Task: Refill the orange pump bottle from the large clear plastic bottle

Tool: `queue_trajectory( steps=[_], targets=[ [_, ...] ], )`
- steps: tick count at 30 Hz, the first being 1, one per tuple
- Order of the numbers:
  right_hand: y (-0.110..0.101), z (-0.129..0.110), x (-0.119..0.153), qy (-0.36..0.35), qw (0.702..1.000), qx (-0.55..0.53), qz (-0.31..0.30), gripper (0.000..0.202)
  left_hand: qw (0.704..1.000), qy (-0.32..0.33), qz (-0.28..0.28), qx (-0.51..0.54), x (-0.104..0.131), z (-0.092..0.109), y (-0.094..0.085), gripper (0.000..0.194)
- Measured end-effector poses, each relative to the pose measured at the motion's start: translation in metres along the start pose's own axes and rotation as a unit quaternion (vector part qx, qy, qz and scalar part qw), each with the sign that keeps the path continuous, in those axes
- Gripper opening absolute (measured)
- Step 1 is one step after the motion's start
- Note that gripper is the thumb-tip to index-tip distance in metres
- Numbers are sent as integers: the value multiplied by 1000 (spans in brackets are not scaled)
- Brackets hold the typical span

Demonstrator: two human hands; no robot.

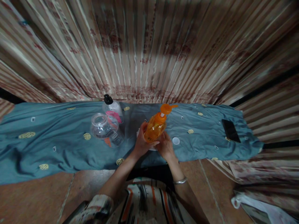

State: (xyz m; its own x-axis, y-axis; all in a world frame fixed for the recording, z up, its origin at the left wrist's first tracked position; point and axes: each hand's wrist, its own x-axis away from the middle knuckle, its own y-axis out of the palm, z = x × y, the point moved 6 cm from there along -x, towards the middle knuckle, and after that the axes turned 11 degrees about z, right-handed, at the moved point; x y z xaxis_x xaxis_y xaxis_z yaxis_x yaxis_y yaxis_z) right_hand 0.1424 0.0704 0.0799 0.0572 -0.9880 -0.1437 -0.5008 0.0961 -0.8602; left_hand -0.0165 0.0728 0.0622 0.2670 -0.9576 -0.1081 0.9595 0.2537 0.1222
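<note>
An orange see-through pump bottle (154, 128) with an orange pump head is tilted to the right above the cloth-covered table. My left hand (141, 143) is wrapped round its lower left side, the thumb across the front near the base. On the lower right side, my right hand (166, 147) is closed against the bottle, its fingers partly hidden behind it. Something white (153, 149) shows below and beside my hands, mostly covered, so I cannot make out what it is. A small round white lid (176, 141) lies just right of my right hand.
Left of my hands stand a clear wide-mouthed jar (99, 126) without a lid and, behind it, a clear pump bottle (113, 109) with a black pump and pink label. A black phone (230, 130) lies at the right. Pleated curtains (144, 62) hang behind the blue-green tablecloth (70, 133).
</note>
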Motion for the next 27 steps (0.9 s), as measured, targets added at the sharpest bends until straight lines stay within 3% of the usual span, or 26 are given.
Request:
queue_trajectory(
  steps=[3,9,20,23,27],
  targets=[
    [0,2,-5,27,1000,2,-11,49,1000,13,5,-28,1,5,2,55],
    [-3,9,-3,60,998,-26,-24,6,999,9,-12,-48,1,7,2,51],
    [-14,21,15,146,973,-162,73,13,994,-26,-3,-104,10,8,-28,50],
    [-23,30,18,174,954,-221,108,14,993,-31,-3,-115,13,9,-35,50],
    [-36,42,17,209,912,-323,142,31,993,-30,-16,-113,14,9,-36,50]
  ],
)
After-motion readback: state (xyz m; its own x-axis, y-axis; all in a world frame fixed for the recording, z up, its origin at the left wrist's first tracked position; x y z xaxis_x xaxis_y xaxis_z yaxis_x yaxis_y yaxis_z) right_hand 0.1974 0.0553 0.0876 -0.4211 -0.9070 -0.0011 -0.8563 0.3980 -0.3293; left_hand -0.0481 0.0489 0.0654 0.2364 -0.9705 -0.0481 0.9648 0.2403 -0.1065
